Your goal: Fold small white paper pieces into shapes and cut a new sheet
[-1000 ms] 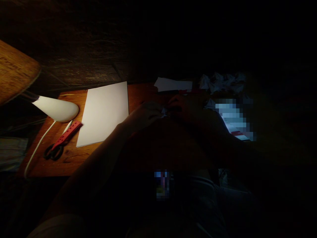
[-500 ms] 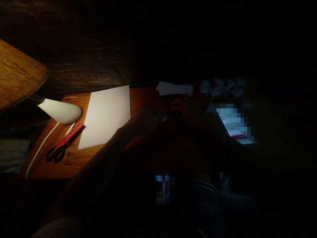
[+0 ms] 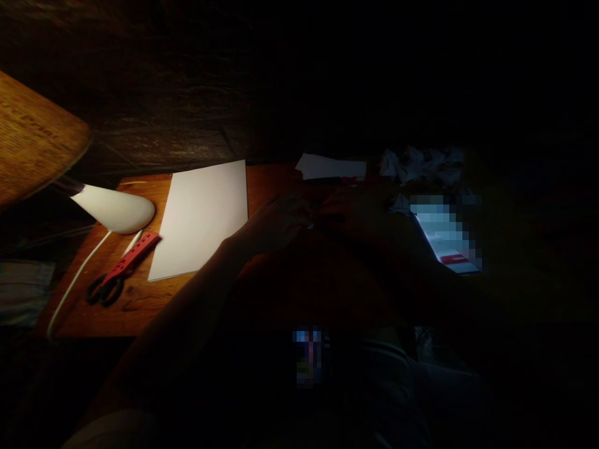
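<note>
Near the middle of the counter (image 3: 135, 299), well apart from the lamp (image 3: 115, 210), the left hand (image 3: 276, 223) is curled shut on a small scrap of paper (image 3: 310, 225). The right hand (image 3: 349, 212) meets it fingertip to fingertip, but its grip is lost in the dark. In such poor light the scrap could tear or slip away unseen. Scissors (image 3: 119, 274) lie near the left edge, beside a white sheet (image 3: 201, 218).

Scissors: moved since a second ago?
No. The scissors keep their place against the white sheet and white lamp; all three shifted slightly together, so the camera moved.
</note>
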Tool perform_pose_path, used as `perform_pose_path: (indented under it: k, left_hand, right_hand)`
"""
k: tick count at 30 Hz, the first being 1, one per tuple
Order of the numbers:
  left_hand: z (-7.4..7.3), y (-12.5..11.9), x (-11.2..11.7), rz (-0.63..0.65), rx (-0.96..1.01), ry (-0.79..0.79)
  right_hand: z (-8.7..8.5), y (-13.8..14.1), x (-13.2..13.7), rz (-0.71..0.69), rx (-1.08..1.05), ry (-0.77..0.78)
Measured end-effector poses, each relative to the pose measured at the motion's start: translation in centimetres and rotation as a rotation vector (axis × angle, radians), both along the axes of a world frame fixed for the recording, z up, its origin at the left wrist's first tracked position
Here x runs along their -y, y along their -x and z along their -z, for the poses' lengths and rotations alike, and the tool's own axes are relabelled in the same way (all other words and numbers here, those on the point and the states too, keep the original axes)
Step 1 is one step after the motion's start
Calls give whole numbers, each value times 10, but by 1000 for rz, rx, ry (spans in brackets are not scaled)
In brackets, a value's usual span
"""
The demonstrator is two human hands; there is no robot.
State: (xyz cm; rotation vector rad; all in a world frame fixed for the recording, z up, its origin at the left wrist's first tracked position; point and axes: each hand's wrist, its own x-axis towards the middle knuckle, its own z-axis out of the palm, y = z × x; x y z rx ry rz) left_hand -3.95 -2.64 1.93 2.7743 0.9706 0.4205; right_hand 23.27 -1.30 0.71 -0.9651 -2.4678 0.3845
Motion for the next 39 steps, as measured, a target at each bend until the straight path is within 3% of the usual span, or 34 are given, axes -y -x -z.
perform_pose_path:
  k: [10, 17, 23, 33, 39]
  left_hand:
    - [-16, -10, 8, -119, -146, 68]
    - [-8, 0, 3, -82, -94, 79]
    - [-3, 2, -5, -93, -35, 92]
    - [-10, -4, -6, -116, -103, 56]
    - [-11, -14, -2, -97, -173, -17]
  right_hand:
    - [-10, -1, 4, -49, 181, -67]
    - [-26, -7, 14, -48, 178, 20]
    - [-23, -2, 15, -53, 184, -25]
    - [-34, 12, 22, 23, 400, -40]
    - [-35, 15, 24, 43, 395, -22]
